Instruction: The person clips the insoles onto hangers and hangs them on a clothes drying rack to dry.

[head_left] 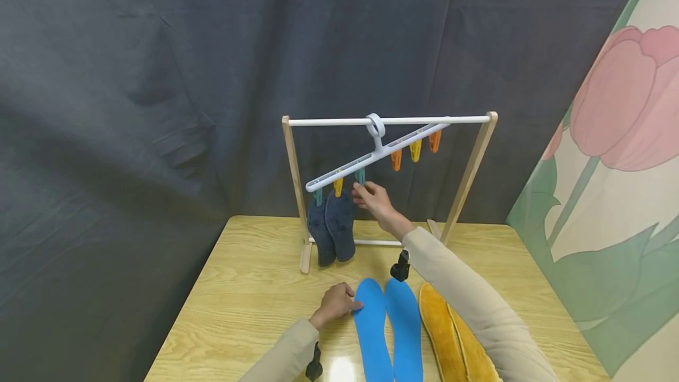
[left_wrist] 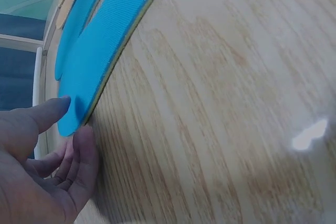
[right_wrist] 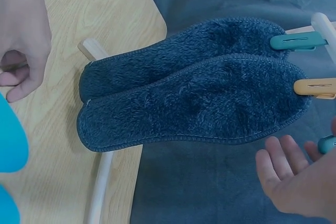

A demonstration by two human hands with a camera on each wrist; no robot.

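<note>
Two dark blue fuzzy insoles [right_wrist: 199,98] hang side by side, held by a teal clip [right_wrist: 299,40] and a yellow clip [right_wrist: 315,86] at the left end of a white clip hanger [head_left: 345,168]. At the third clip, a teal one [head_left: 361,175], my right hand [head_left: 373,200] pinches its lower end; part of this grip lies outside the right wrist view. My left hand [head_left: 335,302] is by the far tip of the left blue insole [left_wrist: 105,40], thumb over its surface and fingers beside its edge. That insole lies flat.
The tilted hanger hooks over a rack's white rod [head_left: 318,122] with wooden legs [head_left: 469,175]. Orange and yellow clips [head_left: 415,150] hang on its right half. On the wooden table [head_left: 254,287] lie a second blue insole [head_left: 404,329] and yellow fuzzy insoles [head_left: 442,335].
</note>
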